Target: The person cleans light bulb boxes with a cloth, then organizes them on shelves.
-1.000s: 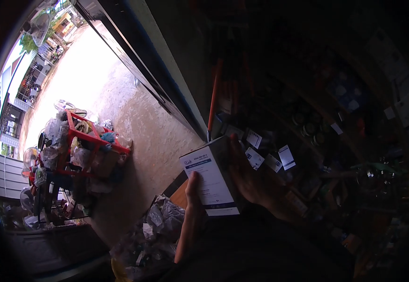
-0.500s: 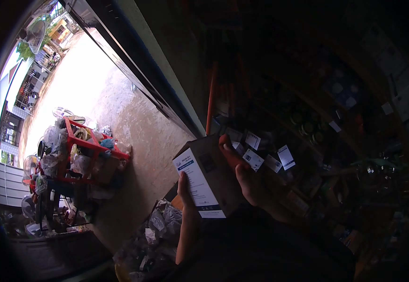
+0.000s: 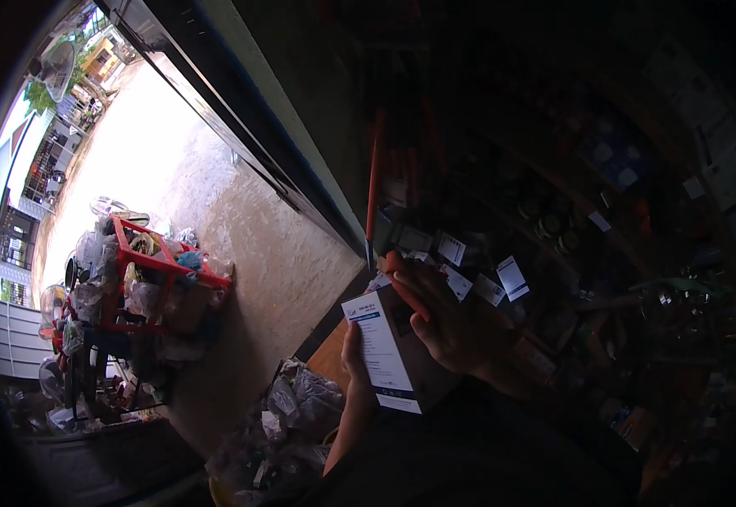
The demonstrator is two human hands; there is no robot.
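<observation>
1. Found gripped between both hands, in front of the body: white box [image 3: 382,353], long axis tilted from upper left to lower right.
2. Left hand [image 3: 353,362]: closed on the lower-left edge, thumb across the printed face.
3. Right hand [image 3: 456,329]: wrapped over the dark side face, fingers [image 3: 407,293] reaching the upper end; nearer that end.
4. Behind: dim shelves with paper tags [image 3: 512,277].

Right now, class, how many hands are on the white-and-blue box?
2. The left hand has its thumb on the box's printed face; the right hand wraps its darker side.
</observation>
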